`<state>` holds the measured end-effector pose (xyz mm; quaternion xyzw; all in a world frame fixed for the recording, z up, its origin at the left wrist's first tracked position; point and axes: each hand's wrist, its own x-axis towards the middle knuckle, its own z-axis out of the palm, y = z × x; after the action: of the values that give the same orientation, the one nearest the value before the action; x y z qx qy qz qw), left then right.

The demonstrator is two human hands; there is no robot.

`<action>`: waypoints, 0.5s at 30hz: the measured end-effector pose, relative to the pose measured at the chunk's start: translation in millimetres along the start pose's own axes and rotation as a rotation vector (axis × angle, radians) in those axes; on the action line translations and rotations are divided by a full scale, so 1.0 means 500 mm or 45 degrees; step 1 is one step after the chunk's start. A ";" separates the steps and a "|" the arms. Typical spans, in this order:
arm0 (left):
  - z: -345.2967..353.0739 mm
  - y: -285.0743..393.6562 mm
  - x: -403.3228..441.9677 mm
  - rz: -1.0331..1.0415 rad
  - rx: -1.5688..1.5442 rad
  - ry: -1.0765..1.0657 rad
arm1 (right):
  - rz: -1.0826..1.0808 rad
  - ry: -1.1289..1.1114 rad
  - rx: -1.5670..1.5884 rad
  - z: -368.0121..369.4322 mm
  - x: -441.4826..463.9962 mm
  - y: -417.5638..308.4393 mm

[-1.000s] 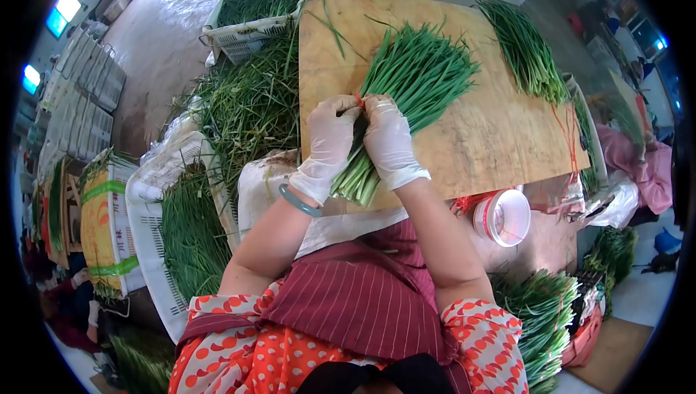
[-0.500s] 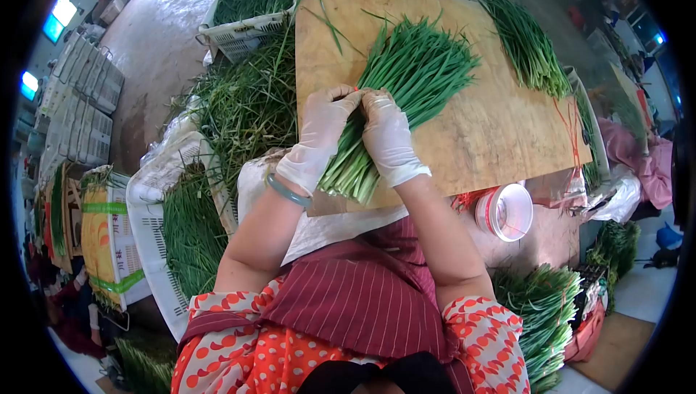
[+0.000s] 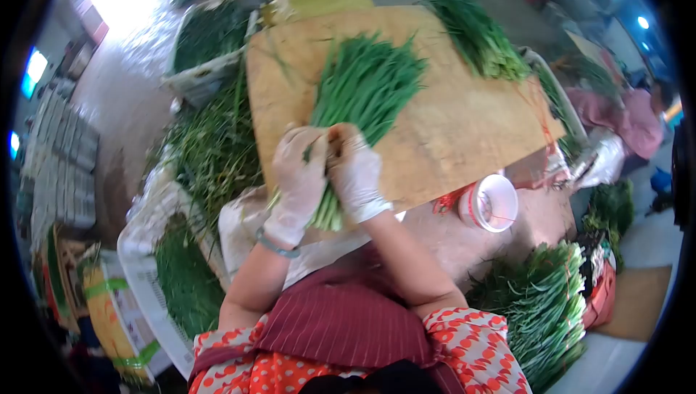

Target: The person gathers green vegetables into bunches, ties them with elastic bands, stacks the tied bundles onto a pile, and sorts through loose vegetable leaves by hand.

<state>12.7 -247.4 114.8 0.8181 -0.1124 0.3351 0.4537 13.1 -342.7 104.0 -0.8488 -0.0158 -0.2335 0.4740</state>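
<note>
A bunch of green chives (image 3: 371,82) lies on the wooden board (image 3: 449,133), leafy ends away from me and pale stems toward me. Both hands wear thin whitish gloves. My left hand (image 3: 299,176) is closed at the left side of the stems, with a bit of green leaf at its fingers. Close beside it, my right hand (image 3: 354,173) has its fingers curled in on the same bunch. Motion blur hides the fingertips and any tie between them. A second chive bunch (image 3: 482,39) rests at the board's far right corner.
Red strings (image 3: 540,115) hang over the board's right edge. A white bucket (image 3: 493,204) stands below it. Stacked chive bunches (image 3: 547,307) lie at lower right. Loose greens (image 3: 214,137) and a white crate (image 3: 138,249) are on the left. A person in pink (image 3: 631,122) is at far right.
My view has shifted, so the board appears farther left. Both hands have come toward me along the stems and stay close together. The bunch looks more upright in view.
</note>
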 end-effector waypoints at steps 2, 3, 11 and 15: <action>0.003 0.006 -0.001 0.055 -0.029 -0.014 | 0.090 0.011 0.097 -0.004 -0.002 -0.002; 0.007 0.010 -0.004 0.077 -0.028 -0.002 | 0.109 0.044 0.150 -0.009 -0.005 -0.006; 0.018 0.017 0.001 -0.063 -0.193 -0.353 | 0.168 0.156 0.246 -0.010 -0.035 0.060; -0.036 0.015 0.027 -0.633 -0.789 -0.212 | 0.378 0.140 1.023 -0.022 -0.043 0.090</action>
<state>10.9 -235.4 135.0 0.6691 -0.0432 0.0982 0.7354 1.2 -372.2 64.1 -0.5763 0.0421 -0.1830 0.7954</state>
